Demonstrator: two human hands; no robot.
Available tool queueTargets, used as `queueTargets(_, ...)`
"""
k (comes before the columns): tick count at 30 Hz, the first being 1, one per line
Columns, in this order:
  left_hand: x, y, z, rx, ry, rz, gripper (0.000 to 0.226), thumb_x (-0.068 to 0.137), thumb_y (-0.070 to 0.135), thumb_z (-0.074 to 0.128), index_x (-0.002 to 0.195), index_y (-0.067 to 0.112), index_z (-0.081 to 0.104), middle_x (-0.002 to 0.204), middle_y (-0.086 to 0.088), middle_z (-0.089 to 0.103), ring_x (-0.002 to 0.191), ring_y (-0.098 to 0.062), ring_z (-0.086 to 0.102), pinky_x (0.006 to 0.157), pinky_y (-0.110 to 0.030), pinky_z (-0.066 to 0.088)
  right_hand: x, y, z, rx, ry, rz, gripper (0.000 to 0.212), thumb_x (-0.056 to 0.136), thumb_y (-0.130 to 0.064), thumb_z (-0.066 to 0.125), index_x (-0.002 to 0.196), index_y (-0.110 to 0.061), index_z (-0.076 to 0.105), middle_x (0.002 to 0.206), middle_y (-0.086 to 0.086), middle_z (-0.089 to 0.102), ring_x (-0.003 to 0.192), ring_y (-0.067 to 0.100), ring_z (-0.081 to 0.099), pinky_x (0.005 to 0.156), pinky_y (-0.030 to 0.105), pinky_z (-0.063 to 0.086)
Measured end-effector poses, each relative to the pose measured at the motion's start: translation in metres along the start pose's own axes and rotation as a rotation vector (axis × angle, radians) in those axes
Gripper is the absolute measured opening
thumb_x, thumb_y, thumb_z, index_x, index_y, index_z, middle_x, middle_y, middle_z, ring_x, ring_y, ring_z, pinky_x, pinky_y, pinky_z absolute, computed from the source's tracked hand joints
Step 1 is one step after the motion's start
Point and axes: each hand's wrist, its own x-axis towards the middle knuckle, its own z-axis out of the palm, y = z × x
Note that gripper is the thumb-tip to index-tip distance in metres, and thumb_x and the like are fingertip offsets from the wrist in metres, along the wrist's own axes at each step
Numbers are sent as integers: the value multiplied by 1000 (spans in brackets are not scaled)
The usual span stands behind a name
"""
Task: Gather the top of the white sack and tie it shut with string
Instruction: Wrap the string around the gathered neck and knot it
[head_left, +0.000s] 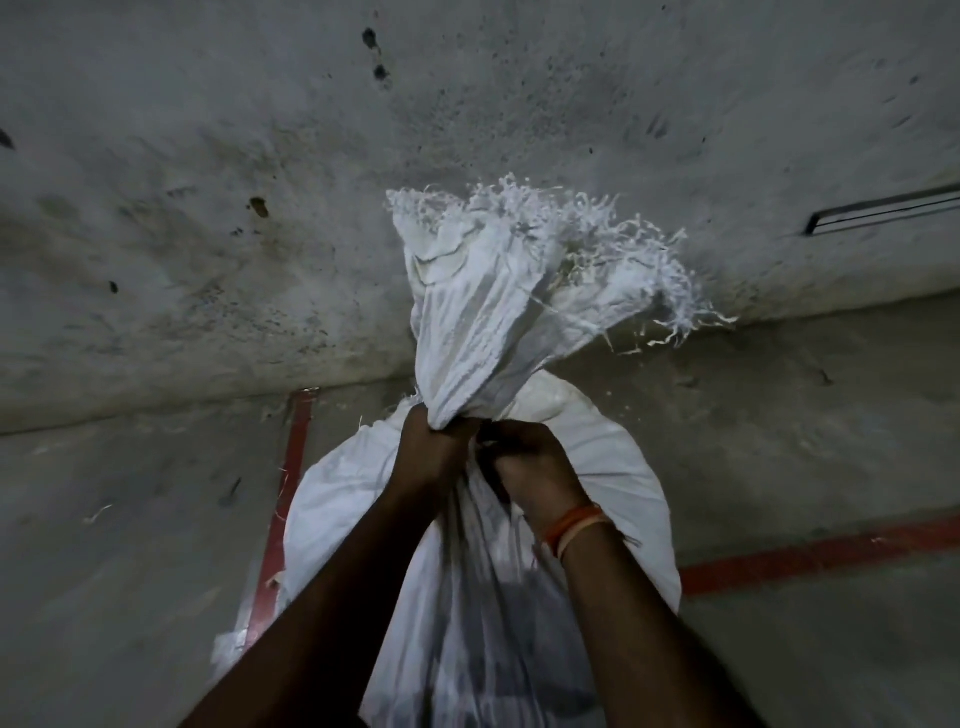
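Observation:
A full white woven sack (613, 499) stands in front of me, its top bunched into a neck. The gathered top (498, 301) flares upward with a frayed, stringy edge. My left hand (434, 447) is clenched around the neck from the left. My right hand (530, 460), with an orange band at the wrist, is closed against the neck just to the right, fingers pinched at the same spot. A thin pale strand (550, 306) crosses the flared top; I cannot tell whether either hand holds string.
A rough grey concrete wall (260, 182) rises behind the sack. The concrete floor (130, 571) carries red painted lines (810, 556), one on the left and one on the right. A dark slot (883, 210) is set in the wall at upper right.

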Motion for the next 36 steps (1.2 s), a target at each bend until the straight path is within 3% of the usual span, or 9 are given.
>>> queueTargets(3, 1, 5, 1, -156, -18, -44, 2, 77, 18, 72, 75, 18, 72, 79, -3, 73, 81, -19, 71, 76, -34, 57, -3, -12, -3, 19, -219, 60, 11, 70, -15, 67, 75, -24, 71, 65, -6, 69, 62, 11, 63, 63, 29, 49)
queueTargets(7, 7, 1, 1, -140, -208, -171, 29, 93, 34, 64, 99, 8, 75, 95, -6, 75, 92, -24, 69, 83, -39, 53, -6, -2, -3, -246, -246, -64, 46, 75, -15, 82, 118, -21, 65, 103, -7, 71, 96, 9, 66, 83, 16, 52)
queueTargets(14, 1, -3, -25, 19, -368, -90, 64, 86, 40, 70, 143, 27, 45, 133, 3, 62, 122, -13, 60, 100, -32, 52, 4, 13, 12, -183, -46, -17, 28, 80, -19, 76, 105, -9, 74, 106, 10, 75, 104, 23, 67, 97, 38, 53)
queueTargets(17, -5, -30, -59, 505, -240, -44, 77, 77, 74, 55, 146, 43, 37, 143, 7, 53, 126, -11, 53, 109, -39, 41, 4, 15, 9, -130, -50, 23, 24, 79, -21, 75, 100, -8, 75, 98, 6, 76, 97, 19, 70, 89, 32, 56)
queueTargets(21, -22, -54, -80, 834, -71, 57, 36, 93, 39, 61, 128, 32, 60, 117, 5, 71, 96, -7, 65, 78, -15, 41, 1, 19, 7, -70, -46, 44, 27, 82, -18, 77, 106, -5, 75, 103, 12, 76, 100, 26, 71, 95, 44, 56)
queueTargets(24, -33, -58, -78, 804, 72, 100, 27, 93, 25, 64, 119, 30, 69, 112, 7, 75, 96, -7, 70, 77, -4, 42, 0, 18, 9, -107, -29, 35, 46, 75, -35, 78, 108, -5, 73, 104, 10, 76, 100, 23, 71, 95, 44, 56)
queueTargets(29, -47, -34, -59, 967, 179, 180, 27, 97, 24, 53, 115, 25, 72, 101, -4, 77, 92, -22, 71, 81, -33, 56, -2, 21, 10, -185, 15, 5, 55, 66, -49, 76, 101, -7, 73, 96, 6, 77, 93, 21, 72, 89, 45, 57)
queueTargets(33, -71, -28, -42, 741, 120, 46, 21, 96, 27, 54, 96, 20, 73, 77, -1, 76, 69, -14, 73, 72, -37, 59, -2, 20, 9, -300, 54, -38, 42, 76, -33, 82, 100, 0, 72, 97, 14, 76, 96, 28, 70, 88, 41, 55)
queueTargets(36, -87, -22, -18, 38, 127, -326, 13, 98, 18, 56, 101, 7, 61, 68, -8, 74, 57, -20, 72, 54, -38, 60, -5, 20, 10, -409, 87, -97, 37, 77, -29, 81, 99, 0, 72, 99, 16, 76, 100, 30, 69, 85, 35, 53)
